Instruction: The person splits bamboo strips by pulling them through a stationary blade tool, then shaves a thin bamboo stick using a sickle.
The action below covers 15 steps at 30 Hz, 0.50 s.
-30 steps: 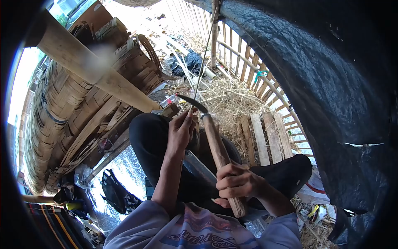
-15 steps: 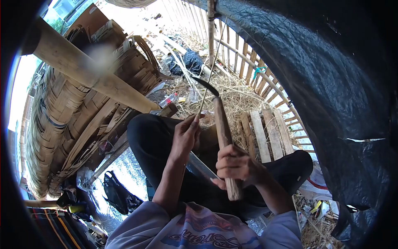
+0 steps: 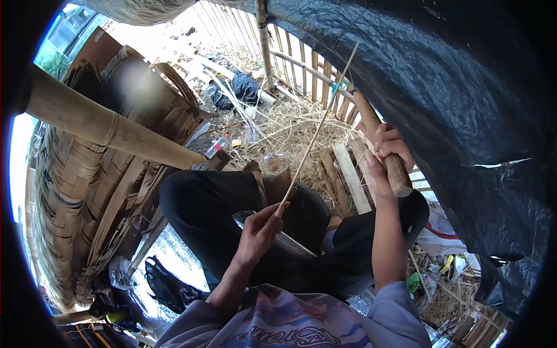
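Observation:
My left hand [image 3: 258, 235] is closed, pinching the lower end of a long thin bamboo strip [image 3: 316, 139] above my lap. The strip slants up and away to the right. My right hand [image 3: 390, 149] grips the thick wooden handle [image 3: 397, 174] of a curved knife, out to the right near the dark tarp. The blade does not show clearly now. Pale shavings [image 3: 364, 134] appear beside the right-hand fingers. Beneath the left hand, a flat metallic piece [image 3: 293, 245] lies across my lap, partly hidden.
Woven bamboo panels [image 3: 75, 197] and a thick bamboo pole [image 3: 130, 136] stand at left. A dark tarp [image 3: 464, 116] hangs at right beside a slatted fence [image 3: 301, 72]. Wooden slats [image 3: 353, 180], straw [image 3: 290, 124] and a plastic bottle [image 3: 217, 145] lie ahead.
My right hand has swung the knife up and to the right, away from my lap. My left hand has lowered slightly, and the bamboo strip now leans further right.

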### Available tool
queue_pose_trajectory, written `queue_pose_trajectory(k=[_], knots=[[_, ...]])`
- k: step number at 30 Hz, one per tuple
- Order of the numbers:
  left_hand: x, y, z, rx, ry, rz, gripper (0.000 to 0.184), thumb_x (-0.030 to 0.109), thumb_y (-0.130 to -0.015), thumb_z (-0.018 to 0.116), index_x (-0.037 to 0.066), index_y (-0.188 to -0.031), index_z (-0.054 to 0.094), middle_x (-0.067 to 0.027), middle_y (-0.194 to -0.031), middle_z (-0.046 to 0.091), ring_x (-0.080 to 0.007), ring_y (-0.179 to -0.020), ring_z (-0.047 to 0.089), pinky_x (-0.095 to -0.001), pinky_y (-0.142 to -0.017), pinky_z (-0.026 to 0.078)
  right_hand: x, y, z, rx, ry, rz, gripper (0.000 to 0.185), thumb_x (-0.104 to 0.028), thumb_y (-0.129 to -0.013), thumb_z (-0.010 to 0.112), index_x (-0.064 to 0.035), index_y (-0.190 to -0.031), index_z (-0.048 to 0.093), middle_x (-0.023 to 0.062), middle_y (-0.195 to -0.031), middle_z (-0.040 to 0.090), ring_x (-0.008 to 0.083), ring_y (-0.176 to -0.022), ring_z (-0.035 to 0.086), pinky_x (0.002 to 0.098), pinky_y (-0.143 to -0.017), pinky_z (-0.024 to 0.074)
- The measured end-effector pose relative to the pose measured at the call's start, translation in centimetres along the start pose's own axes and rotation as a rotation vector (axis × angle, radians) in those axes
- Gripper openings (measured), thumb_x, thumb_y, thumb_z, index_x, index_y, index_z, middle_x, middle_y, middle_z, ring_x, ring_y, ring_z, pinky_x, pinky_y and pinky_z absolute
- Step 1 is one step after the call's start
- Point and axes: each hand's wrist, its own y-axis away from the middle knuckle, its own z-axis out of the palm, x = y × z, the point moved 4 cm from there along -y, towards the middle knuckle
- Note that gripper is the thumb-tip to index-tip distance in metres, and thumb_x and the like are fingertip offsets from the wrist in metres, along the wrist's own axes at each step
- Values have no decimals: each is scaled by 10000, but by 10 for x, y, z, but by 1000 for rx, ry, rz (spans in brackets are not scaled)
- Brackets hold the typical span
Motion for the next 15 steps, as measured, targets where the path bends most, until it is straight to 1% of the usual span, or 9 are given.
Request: queue_pose_trajectory(k=[3,5,6,8,10,12,13,14,15], knots=[[0,2,1,41,-23,24,348,232,-985,508,19,-1256,557,59,-665,451,-2,-557,374,-180,-485,286,-6,1,-6,-7,-43,-27,222,-20,-741,703,-41,-811,493,67,-815,473,198,-861,480,547,-940,469],[-1,1,0,121,-18,15,367,231,-965,550,-3,-1247,549,49,-669,460,-7,-522,353,-170,-457,258,-4,6,-12,90,-115,64,237,-49,-752,714,-43,-815,486,73,-814,473,208,-871,482,549,-925,482],[0,1,0,118,-17,18,367,231,-965,550,-3,-1247,549,49,-669,460,-7,-522,353,-170,-457,258,-6,7,-13,89,-112,61,237,-49,-752,714,-43,-815,486,73,-814,473,208,-871,482,549,-925,482],[0,3,-3,119,-45,-19,369,233,-952,574,28,-1258,569,58,-686,491,-7,-580,401,-178,-505,314,-11,7,-15,33,-31,30,240,-76,-767,717,-43,-801,481,75,-815,482,219,-883,485,538,-922,490],[0,2,-3,139,-77,-10,383,240,-944,588,32,-1264,567,58,-688,493,-7,-579,402,-179,-507,317,-19,3,-13,-4,13,3,243,-95,-756,726,-58,-778,486,67,-791,501,228,-873,499,515,-902,506],[-1,2,-4,160,-112,-3,397,248,-937,601,36,-1271,565,58,-689,496,-7,-578,404,-180,-510,320,-30,3,-2,-248,160,-29,244,-98,-723,743,-77,-746,501,52,-759,522,237,-848,519,465,-839,521],[-3,1,-6,193,-135,-2,401,249,-933,606,37,-1272,566,55,-686,502,-6,-585,413,-179,-517,329,-35,3,3,-299,184,-19,247,-95,-683,762,-95,-721,518,34,-745,536,240,-825,532,404,-764,499],[-4,0,-8,226,-159,-1,405,250,-930,611,39,-1273,566,52,-684,508,-5,-591,421,-178,-524,338,-34,9,7,-346,128,4,239,-91,-663,770,-94,-709,535,30,-753,559,240,-810,545,366,-736,467],[-2,-1,-8,226,-161,4,405,250,-930,611,39,-1273,566,52,-684,508,-5,-591,421,-178,-524,338,-40,7,14,-421,123,21,234,-137,-692,762,-97,-711,533,29,-750,557,238,-809,538,355,-721,455]])
